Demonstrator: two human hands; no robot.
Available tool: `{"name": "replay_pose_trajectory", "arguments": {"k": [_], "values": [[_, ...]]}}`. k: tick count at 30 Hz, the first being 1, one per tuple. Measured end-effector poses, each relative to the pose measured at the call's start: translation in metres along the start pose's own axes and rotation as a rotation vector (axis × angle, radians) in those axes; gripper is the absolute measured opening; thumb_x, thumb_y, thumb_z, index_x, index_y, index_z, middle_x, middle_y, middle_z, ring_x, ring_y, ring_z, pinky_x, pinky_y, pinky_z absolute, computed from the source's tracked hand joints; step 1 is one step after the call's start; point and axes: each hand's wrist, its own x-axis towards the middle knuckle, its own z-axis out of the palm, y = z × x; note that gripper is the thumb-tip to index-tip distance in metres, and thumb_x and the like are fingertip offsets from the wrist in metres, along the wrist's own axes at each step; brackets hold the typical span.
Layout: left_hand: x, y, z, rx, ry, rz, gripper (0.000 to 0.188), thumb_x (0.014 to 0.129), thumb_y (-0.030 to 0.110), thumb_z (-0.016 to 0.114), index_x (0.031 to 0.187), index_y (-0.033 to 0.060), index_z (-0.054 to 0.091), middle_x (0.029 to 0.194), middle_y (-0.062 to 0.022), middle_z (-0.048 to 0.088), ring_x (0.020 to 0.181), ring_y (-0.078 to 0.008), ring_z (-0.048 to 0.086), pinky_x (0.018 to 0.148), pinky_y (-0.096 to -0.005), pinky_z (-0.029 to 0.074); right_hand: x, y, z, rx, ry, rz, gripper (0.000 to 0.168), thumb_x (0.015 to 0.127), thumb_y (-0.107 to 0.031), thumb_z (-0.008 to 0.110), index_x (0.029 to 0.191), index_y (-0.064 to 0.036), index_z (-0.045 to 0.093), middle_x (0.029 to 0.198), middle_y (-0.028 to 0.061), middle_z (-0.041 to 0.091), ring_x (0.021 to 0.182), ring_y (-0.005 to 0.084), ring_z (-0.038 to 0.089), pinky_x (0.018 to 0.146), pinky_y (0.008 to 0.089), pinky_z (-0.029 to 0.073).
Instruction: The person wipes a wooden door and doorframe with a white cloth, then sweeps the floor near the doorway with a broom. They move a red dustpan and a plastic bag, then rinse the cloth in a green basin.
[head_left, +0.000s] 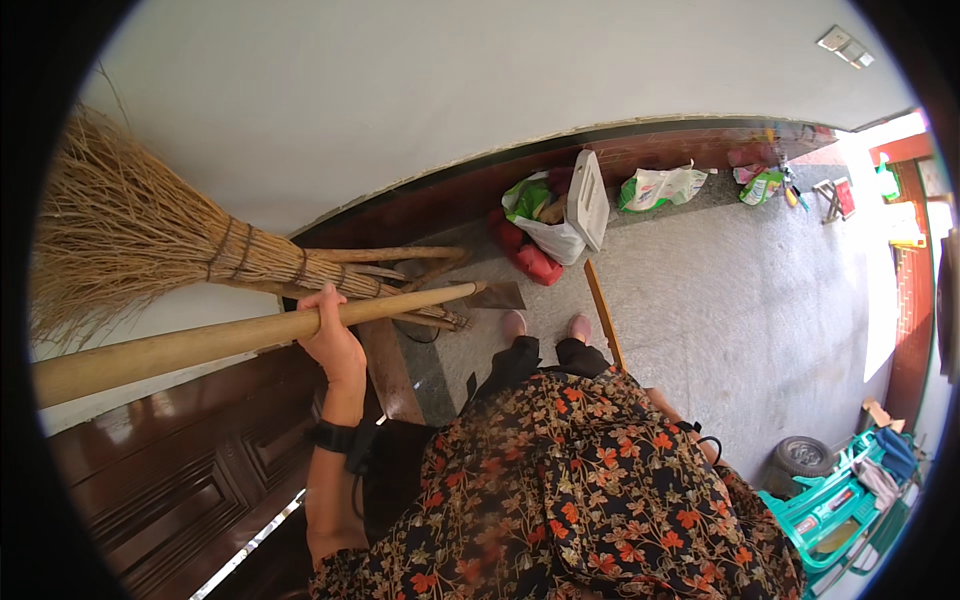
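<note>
My left hand (330, 330) is closed around a thick wooden handle (225, 334) at the left. This handle runs towards a flat metal blade (496, 295) low by my feet; the exact kind of tool is not clear. Just behind it, a large twig broom (172, 240) leans with its bristles up against the wall. Of my right hand (660, 405), only a part shows beside my floral shirt; its fingers are hidden. Close to it, a narrow wooden stick (604, 311) slants down to the floor, its upper end hidden by the shirt. Whether my right hand grips the stick cannot be told.
Along the wall stand a white plastic bag (559, 238) with a pale plastic lid (589, 199), a red bag (536, 262) and more bags (660, 187). A folding stool (836, 199) is farther right. A wheel (802, 455) and green plastic chairs (825, 517) sit lower right. A dark door (187, 495) is lower left.
</note>
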Motion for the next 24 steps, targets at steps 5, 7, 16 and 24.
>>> {"name": "replay_pose_trajectory", "arguments": {"k": [5,7,16,24], "values": [[0.025,-0.02,0.005,0.028,0.062,-0.013,0.023,0.09,0.015,0.07,0.077,0.0084,0.052,0.076,-0.0016,0.055,0.077,-0.0126,0.051,0.081,-0.0307,0.042,-0.016,-0.002,0.013,0.064,-0.003,0.084,0.037,0.093,-0.032,0.05,0.094,0.002,0.064,0.091,0.0279,0.064,0.087,0.0458,0.061,0.075,0.0516,0.049],[0.035,-0.027,0.009,0.058,0.078,0.002,0.025,0.089,0.018,0.071,0.076,0.0089,0.052,0.077,-0.0013,0.054,0.078,-0.0122,0.051,0.081,-0.0305,0.042,-0.02,-0.002,0.022,0.091,0.004,0.096,0.037,0.093,-0.032,0.05,0.093,0.002,0.064,0.091,0.0282,0.064,0.087,0.0458,0.061,0.074,0.0515,0.048],[0.105,-0.049,0.014,0.174,0.24,-0.128,0.033,0.086,0.031,0.075,0.093,0.0015,0.063,0.095,-0.0041,0.061,0.088,-0.0159,0.055,0.079,-0.0352,0.045,-0.034,-0.001,0.068,0.197,0.037,0.12,0.039,0.091,-0.033,0.051,0.09,0.004,0.064,0.088,0.0297,0.063,0.084,0.0461,0.061,0.073,0.051,0.048],[0.147,-0.063,-0.006,0.298,0.253,-0.223,0.05,0.088,0.036,0.07,0.116,-0.0035,0.059,0.117,-0.0105,0.061,0.099,-0.0197,0.058,0.086,-0.0348,0.047,-0.054,-0.024,0.073,0.362,0.071,0.186,0.039,0.089,-0.033,0.054,0.087,0.005,0.064,0.085,0.0309,0.063,0.081,0.0459,0.061,0.072,0.0501,0.046]]}}
